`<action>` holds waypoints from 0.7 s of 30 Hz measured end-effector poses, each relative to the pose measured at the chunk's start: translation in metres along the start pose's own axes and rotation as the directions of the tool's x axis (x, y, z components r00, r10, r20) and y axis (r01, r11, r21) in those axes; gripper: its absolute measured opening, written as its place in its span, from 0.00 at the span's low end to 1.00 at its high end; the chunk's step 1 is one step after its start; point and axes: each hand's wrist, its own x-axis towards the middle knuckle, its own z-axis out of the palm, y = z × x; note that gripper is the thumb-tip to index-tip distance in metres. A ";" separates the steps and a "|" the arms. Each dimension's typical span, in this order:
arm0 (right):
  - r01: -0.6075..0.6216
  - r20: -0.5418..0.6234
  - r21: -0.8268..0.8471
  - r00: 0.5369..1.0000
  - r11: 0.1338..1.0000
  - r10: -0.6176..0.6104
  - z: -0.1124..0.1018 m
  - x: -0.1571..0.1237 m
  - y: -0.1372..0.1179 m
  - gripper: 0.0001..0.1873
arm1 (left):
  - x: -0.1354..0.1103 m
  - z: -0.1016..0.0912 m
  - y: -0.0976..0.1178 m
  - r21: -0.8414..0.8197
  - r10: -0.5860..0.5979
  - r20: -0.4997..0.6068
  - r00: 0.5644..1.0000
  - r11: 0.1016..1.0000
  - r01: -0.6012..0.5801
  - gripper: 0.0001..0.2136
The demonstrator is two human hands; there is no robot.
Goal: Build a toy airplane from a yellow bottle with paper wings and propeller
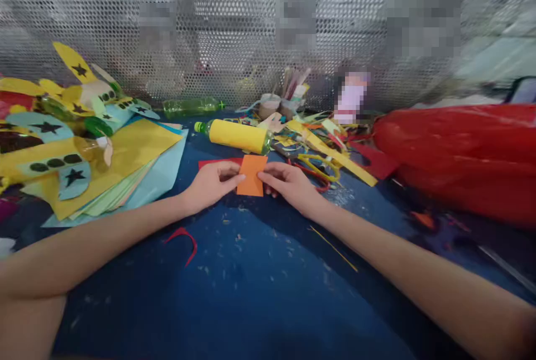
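A small rectangle of orange paper (252, 176) is held upright between my two hands, above the blue table (234, 298). My left hand (213, 184) pinches its left edge, thumb in front. On the right edge, my right hand (291, 184) grips it the same way. Behind my left hand lies a piece of red paper (221, 162), partly covered. Just beyond the orange paper, a green bottle wrapped in yellow paper (237, 135) lies on its side. Scissors with yellow handles (320, 164) rest beyond my right hand.
Paper-covered bottle planes (58, 153) sit at left on stacked coloured sheets (146, 142). Another green bottle (192, 106) lies behind. Paper scraps (326, 142) and cups of sticks (278, 106) are at the back. A large red bag-like object (460, 159) fills the right. A red scrap (186, 243) lies in front.
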 end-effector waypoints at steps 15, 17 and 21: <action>0.102 -0.031 0.059 0.995 0.993 -0.100 -0.004 -0.003 0.002 0.11 | 0.005 -0.003 -0.002 -0.361 -0.119 -0.013 0.993 0.927 0.107 0.05; 0.107 -0.028 0.045 0.994 0.993 -0.106 -0.005 -0.003 0.002 0.11 | 0.005 -0.003 -0.002 -0.387 -0.134 -0.016 0.991 0.914 0.118 0.05; 0.104 0.007 0.011 0.995 0.995 -0.104 -0.006 -0.004 0.001 0.12 | 0.006 -0.002 -0.002 -0.391 -0.133 -0.022 0.991 0.913 0.114 0.07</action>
